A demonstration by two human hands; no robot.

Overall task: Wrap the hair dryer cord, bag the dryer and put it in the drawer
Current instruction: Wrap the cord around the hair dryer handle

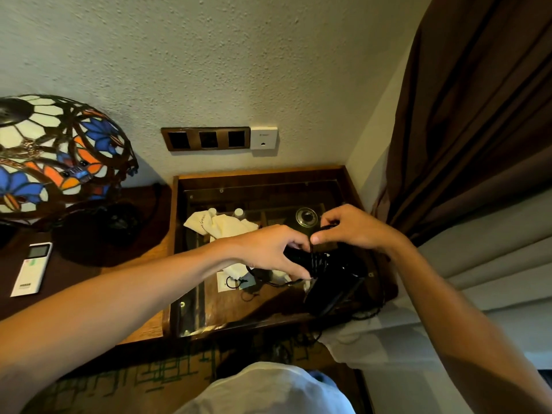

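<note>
A black hair dryer (333, 283) hangs over the right part of a glass-topped wooden cabinet (263, 174). My left hand (268, 249) grips its handle, where several turns of black cord (318, 261) are wound. My right hand (355, 227) pinches the cord just above the handle, thumb against fingers. A loose stretch of cord (277, 282) trails down to the left, and more hangs past the cabinet's front right corner. A white cloth bag (222, 224) lies crumpled under the glass, behind my left hand. The drawer itself I cannot make out.
A stained-glass lamp (56, 153) stands at the left on a wooden table, with a white remote (31, 268) beside it. Wall sockets (206, 138) sit above the cabinet. A brown curtain (466, 121) hangs at the right, and white bedding (478, 264) lies below it.
</note>
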